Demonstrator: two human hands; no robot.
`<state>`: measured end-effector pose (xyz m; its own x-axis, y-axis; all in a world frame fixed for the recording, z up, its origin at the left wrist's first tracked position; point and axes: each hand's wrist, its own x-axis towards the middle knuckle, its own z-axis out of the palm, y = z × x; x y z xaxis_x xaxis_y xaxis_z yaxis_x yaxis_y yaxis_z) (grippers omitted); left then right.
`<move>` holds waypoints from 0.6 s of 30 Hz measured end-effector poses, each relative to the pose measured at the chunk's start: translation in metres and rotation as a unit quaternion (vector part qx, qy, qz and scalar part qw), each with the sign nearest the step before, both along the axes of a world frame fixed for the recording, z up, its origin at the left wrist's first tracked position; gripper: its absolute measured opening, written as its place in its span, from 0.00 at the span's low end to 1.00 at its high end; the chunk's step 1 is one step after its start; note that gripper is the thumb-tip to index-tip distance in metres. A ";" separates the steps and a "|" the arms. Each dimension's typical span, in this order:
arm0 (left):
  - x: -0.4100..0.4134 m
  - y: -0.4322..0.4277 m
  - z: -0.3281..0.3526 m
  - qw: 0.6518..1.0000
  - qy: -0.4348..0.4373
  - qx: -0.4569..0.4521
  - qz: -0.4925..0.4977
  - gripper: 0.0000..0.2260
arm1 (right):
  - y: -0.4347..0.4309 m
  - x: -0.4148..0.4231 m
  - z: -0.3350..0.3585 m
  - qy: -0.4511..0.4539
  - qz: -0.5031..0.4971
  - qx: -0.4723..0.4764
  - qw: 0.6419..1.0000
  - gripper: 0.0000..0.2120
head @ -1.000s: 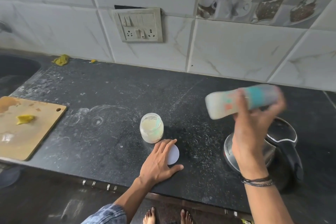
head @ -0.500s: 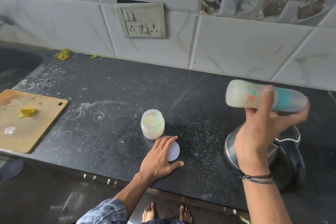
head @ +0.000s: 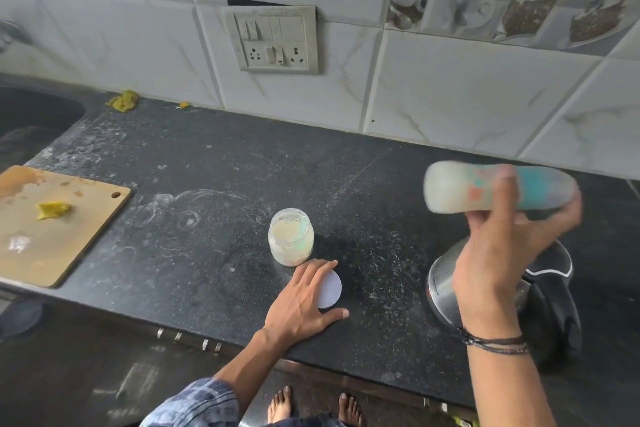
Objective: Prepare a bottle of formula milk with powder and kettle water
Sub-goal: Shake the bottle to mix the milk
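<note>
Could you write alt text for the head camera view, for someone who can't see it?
A right hand holds a motion-blurred baby bottle sideways above a steel kettle on a dark counter. The left hand rests on a white lid beside an open powder jar.

The steel kettle (head: 441,291) bears small dark lettering low on its side, seemingly "MILTON", though it is tiny. The bottle's (head: 491,189) coloured print is too blurred to read.

Marble-look wall tiles (head: 450,87) (switchboard (head: 272,40) inset) behind black countertop (head: 214,184).
</note>
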<state>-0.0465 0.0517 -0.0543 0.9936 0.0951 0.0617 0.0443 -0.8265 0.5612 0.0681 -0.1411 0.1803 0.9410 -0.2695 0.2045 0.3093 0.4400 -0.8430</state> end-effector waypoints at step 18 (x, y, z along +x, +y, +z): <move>0.000 0.000 -0.001 1.000 0.007 0.006 0.002 0.44 | 0.002 0.006 0.004 0.006 -0.017 0.024 1.000 0.39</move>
<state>-0.0464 0.0521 -0.0551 0.9939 0.0988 0.0493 0.0555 -0.8327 0.5509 0.0737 -0.1389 0.1842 0.9334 -0.3112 0.1786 0.3143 0.4692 -0.8253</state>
